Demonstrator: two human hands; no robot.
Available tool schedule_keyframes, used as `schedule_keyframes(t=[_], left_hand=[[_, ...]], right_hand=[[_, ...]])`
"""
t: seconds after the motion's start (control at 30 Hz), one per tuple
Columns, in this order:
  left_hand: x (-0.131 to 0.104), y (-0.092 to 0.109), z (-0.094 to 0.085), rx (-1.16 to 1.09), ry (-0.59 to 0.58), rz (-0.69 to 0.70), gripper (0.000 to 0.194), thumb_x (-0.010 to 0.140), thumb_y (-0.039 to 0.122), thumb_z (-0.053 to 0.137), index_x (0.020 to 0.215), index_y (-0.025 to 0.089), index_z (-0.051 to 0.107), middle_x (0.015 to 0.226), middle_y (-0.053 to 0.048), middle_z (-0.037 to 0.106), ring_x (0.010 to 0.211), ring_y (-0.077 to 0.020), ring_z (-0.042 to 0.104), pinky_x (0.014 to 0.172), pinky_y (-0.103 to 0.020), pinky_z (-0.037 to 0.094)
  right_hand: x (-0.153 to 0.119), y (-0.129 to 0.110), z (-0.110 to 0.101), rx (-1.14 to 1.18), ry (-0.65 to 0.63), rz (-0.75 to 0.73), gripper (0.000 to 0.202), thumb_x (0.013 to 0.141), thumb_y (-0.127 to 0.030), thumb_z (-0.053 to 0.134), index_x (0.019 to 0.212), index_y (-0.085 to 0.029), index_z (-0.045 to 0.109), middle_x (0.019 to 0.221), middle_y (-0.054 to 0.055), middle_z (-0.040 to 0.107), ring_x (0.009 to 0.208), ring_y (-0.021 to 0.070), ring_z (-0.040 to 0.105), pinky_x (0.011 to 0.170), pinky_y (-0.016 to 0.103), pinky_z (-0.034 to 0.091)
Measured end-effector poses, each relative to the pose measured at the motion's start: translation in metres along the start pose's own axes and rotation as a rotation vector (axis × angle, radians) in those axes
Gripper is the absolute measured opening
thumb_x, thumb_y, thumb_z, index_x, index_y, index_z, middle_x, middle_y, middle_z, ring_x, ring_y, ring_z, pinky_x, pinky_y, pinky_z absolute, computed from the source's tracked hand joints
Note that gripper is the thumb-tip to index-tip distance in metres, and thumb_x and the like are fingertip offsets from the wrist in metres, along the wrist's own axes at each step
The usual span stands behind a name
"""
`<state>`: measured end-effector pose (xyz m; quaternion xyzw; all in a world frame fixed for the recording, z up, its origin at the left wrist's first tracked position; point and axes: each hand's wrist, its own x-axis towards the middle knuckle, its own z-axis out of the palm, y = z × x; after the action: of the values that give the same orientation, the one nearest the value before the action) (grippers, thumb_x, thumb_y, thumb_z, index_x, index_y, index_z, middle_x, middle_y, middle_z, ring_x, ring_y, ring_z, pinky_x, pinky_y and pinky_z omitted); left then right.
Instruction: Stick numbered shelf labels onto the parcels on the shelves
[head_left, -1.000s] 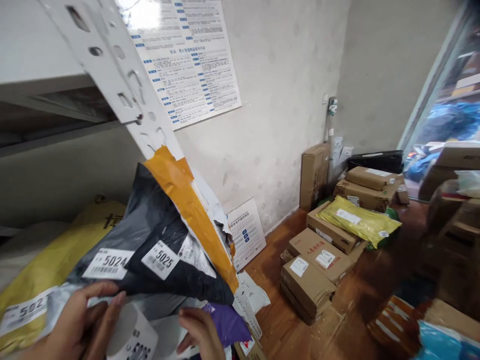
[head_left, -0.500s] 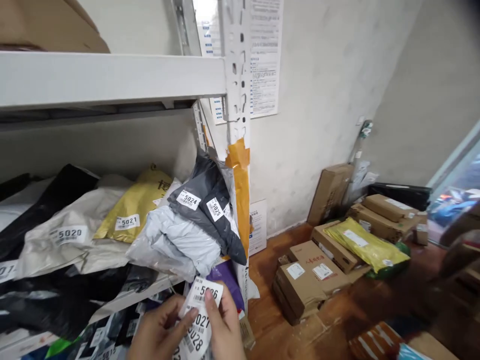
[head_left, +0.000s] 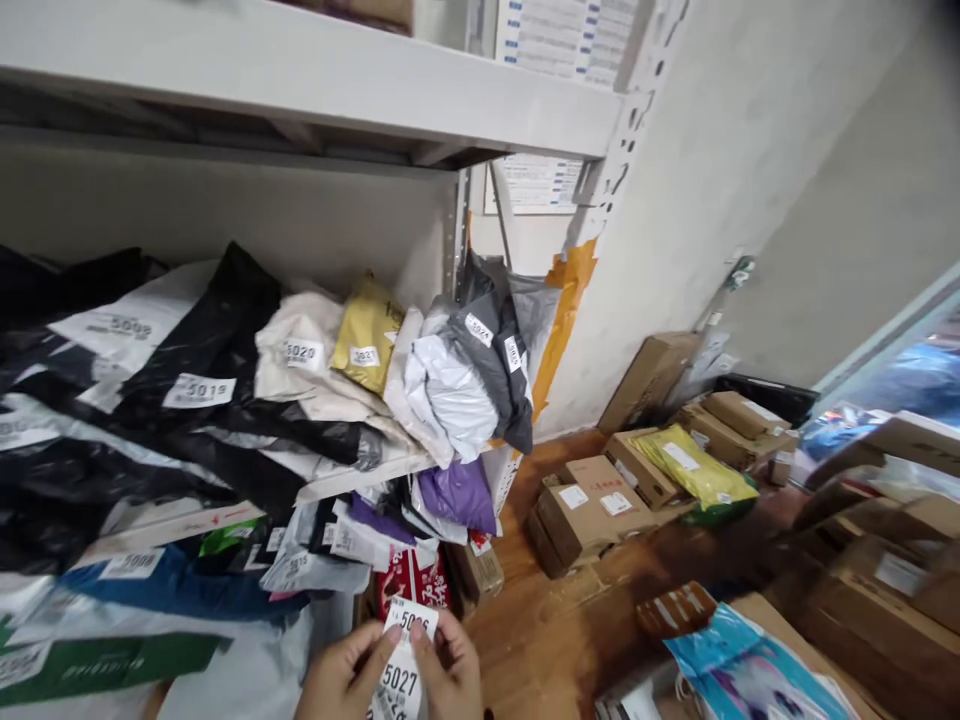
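Observation:
Both hands are low in the middle of the view, pinching a strip of white number labels [head_left: 400, 683] that shows 5027 below a label partly under the thumb. My left hand [head_left: 341, 672] grips the strip's left edge. My right hand [head_left: 448, 665] has its thumb pressed on the top label. Just beyond them, a red printed package [head_left: 414, 580] sits below the shelf. Above, on the shelf, lie a dark grey bag [head_left: 491, 365] labelled 5024 and 5025, a pale plastic bag [head_left: 454, 395], a yellow bag [head_left: 367, 335] labelled 5021 and a cream bag [head_left: 296, 345] labelled 5020.
A white metal shelf rack [head_left: 315, 70] fills the left, its post wrapped in orange tape [head_left: 570, 310]. Black bags [head_left: 217, 330] and a purple bag [head_left: 459, 495] rest on it. Cardboard boxes [head_left: 589, 510], a yellow parcel [head_left: 694, 465] and a blue package [head_left: 757, 665] lie on the wooden floor.
The view has drawn back and tilted down, so more of the shelves and floor shows. Both hands still hold the label strip, now lower in the view.

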<state>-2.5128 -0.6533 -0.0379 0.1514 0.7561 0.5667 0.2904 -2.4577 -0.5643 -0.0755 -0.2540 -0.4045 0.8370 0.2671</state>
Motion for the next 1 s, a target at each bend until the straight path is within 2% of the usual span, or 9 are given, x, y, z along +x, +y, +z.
schedule_keyframes(t=[0.1,0.27,0.37,0.5,0.63,0.8,0.9,1.0], left_hand=[[-0.016,-0.008,-0.009,-0.072,0.045,-0.023,0.054,0.069,0.069,0.054,0.079,0.017,0.068,0.069,-0.003,0.069,0.073,-0.0216,0.061,0.066,-0.026,0.048],[-0.042,0.003,-0.017,-0.177,0.087,-0.011,0.056,0.068,0.069,0.054,0.078,0.016,0.069,0.068,-0.004,0.070,0.071,-0.0222,0.062,0.067,-0.027,0.050],[-0.049,0.007,-0.014,-0.220,0.061,-0.015,0.055,0.070,0.068,0.053,0.079,0.016,0.069,0.069,-0.004,0.070,0.070,-0.0208,0.062,0.069,-0.027,0.050],[-0.051,-0.001,-0.002,-0.122,0.061,0.042,0.047,0.072,0.060,0.058,0.085,0.016,0.069,0.076,-0.004,0.072,0.075,-0.0210,0.063,0.069,-0.026,0.049],[-0.054,-0.012,0.016,-0.085,0.134,0.016,0.047,0.073,0.060,0.057,0.090,0.017,0.069,0.082,-0.004,0.073,0.078,-0.0224,0.065,0.071,-0.028,0.051],[-0.057,-0.018,0.032,0.004,0.258,-0.036,0.050,0.072,0.064,0.054,0.090,0.020,0.069,0.080,-0.002,0.074,0.075,-0.0212,0.066,0.067,-0.026,0.051],[-0.050,-0.026,0.035,0.128,0.305,-0.047,0.047,0.073,0.062,0.052,0.090,0.021,0.069,0.087,-0.002,0.075,0.075,-0.0209,0.067,0.069,-0.025,0.051],[-0.031,-0.035,0.032,0.254,0.265,-0.062,0.043,0.078,0.058,0.047,0.087,0.022,0.068,0.086,-0.002,0.076,0.079,-0.0219,0.068,0.071,-0.027,0.050]], right_hand=[[-0.013,0.000,0.003,-0.010,-0.039,0.075,0.044,0.060,-0.054,0.076,0.079,-0.015,0.069,0.066,0.005,0.070,0.061,0.0193,0.063,0.060,0.030,0.051],[-0.038,-0.021,0.005,-0.008,-0.058,0.120,0.038,0.065,-0.046,0.076,0.086,-0.015,0.069,0.074,0.005,0.072,0.064,0.0180,0.065,0.063,0.028,0.051],[-0.047,-0.030,0.005,-0.026,-0.063,0.104,0.036,0.064,-0.045,0.077,0.082,-0.014,0.070,0.070,0.004,0.072,0.060,0.0164,0.064,0.059,0.026,0.050],[-0.051,-0.029,-0.004,-0.004,-0.084,0.120,0.038,0.064,-0.044,0.078,0.085,-0.014,0.070,0.076,0.005,0.074,0.065,0.0163,0.065,0.064,0.027,0.051],[-0.049,-0.038,-0.022,0.113,-0.053,0.196,0.038,0.060,-0.043,0.081,0.084,-0.016,0.069,0.076,0.004,0.074,0.066,0.0156,0.066,0.067,0.027,0.052],[-0.038,-0.058,-0.060,0.264,0.147,0.278,0.042,0.044,-0.038,0.089,0.074,-0.018,0.068,0.079,0.004,0.075,0.072,0.0168,0.068,0.070,0.027,0.054],[-0.032,-0.051,-0.086,0.300,0.240,0.296,0.043,0.039,-0.035,0.090,0.071,-0.018,0.068,0.080,0.004,0.075,0.073,0.0169,0.069,0.070,0.027,0.056],[-0.026,-0.033,-0.102,0.348,0.302,0.338,0.042,0.037,-0.033,0.091,0.069,-0.018,0.069,0.075,0.003,0.075,0.072,0.0163,0.070,0.069,0.026,0.057]])
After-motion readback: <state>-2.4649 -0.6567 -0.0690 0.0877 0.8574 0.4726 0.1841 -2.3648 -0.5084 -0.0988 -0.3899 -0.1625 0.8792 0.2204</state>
